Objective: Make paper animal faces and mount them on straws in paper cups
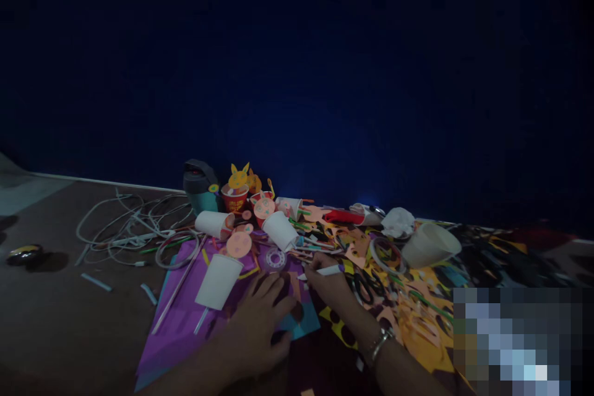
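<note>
My left hand [260, 322] lies with fingers spread over purple paper [162, 337] and a smaller blue sheet [304, 322]. My right hand [331, 288] is closed around a white marker with a purple end [330, 270], its tip pointing left just beyond the left fingers. What lies right under the tip is too dark to make out. Left of my left hand is a white paper cup [219, 281] with a straw below it. A round orange paper face [239, 244] and a tape roll [275, 258] sit beyond. Black-handled scissors [369, 288] rest right of my right hand.
Tangled white cables [125, 235] spread at left, near a teal bottle with a dark lid [202, 189]. Red cups [235, 199] bear paper animal faces. Orange paper scraps [422, 334], a large pale cup [429, 244] and crumpled tissue [398, 221] crowd the right.
</note>
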`<state>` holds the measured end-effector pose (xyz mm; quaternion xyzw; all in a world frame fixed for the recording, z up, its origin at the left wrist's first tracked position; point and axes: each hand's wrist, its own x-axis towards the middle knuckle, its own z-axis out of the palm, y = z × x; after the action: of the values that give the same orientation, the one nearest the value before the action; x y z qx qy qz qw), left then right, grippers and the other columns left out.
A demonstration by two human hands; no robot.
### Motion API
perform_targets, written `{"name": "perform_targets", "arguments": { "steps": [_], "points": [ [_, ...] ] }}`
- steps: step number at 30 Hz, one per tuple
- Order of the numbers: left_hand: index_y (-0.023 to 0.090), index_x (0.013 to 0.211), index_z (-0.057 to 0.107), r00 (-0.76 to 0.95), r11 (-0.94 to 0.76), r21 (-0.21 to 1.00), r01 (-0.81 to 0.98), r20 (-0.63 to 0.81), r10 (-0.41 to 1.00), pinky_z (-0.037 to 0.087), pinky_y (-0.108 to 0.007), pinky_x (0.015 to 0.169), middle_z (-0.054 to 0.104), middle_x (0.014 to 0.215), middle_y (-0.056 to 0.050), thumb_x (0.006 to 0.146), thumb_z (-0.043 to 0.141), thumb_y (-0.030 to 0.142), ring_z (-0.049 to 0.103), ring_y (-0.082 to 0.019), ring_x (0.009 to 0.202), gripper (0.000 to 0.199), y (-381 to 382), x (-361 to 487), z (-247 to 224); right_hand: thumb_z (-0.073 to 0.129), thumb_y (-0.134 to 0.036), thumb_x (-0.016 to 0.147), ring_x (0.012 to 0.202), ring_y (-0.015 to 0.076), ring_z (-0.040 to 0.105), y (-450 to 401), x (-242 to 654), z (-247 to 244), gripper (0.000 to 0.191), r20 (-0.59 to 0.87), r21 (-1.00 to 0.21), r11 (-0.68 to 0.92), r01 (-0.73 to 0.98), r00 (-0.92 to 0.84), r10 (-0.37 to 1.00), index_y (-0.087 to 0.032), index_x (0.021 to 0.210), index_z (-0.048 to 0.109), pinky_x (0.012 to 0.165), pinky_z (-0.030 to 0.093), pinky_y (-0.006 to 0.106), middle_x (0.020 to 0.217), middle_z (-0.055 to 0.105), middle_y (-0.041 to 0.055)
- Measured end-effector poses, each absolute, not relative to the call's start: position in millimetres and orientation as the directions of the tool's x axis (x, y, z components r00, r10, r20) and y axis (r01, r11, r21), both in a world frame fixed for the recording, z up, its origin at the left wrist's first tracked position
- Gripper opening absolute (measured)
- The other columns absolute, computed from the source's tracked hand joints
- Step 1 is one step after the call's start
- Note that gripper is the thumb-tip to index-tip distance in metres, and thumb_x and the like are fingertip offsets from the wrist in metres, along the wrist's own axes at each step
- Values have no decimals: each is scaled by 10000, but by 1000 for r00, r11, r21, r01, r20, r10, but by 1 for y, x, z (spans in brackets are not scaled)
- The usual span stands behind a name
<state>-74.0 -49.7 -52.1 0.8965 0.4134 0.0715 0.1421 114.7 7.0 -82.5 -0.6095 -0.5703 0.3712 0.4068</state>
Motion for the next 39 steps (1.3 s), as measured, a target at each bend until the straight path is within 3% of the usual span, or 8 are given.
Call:
{"name": "perform_targets", "arguments": {
  "steps": [21, 39],
  "points": [
    [273, 1173, 498, 651, -613, 319, 722, -13, 759, 188, -537, 1067, 435, 1363, -65, 726, 555, 269, 262, -317, 1312, 451, -49, -73, -51, 488, -185, 580, 391, 89, 359, 6, 115, -89, 142, -72, -950, -85, 301, 54, 996, -219, 502, 375, 389, 256, 206, 392, 410, -78],
    [284, 1166, 514, 646, -608, 329, 722, -8, 763, 199, -543, 1062, 451, 1356, -62, 740, 553, 297, 278, -318, 1309, 428, -49, -73, -49, 490, -193, 601, 360, 90, 432, 7, 117, -90, 121, -153, -965, -153, 213, 14, 988, -212, 514, 408, 367, 285, 186, 369, 447, -80]
  ]
}}
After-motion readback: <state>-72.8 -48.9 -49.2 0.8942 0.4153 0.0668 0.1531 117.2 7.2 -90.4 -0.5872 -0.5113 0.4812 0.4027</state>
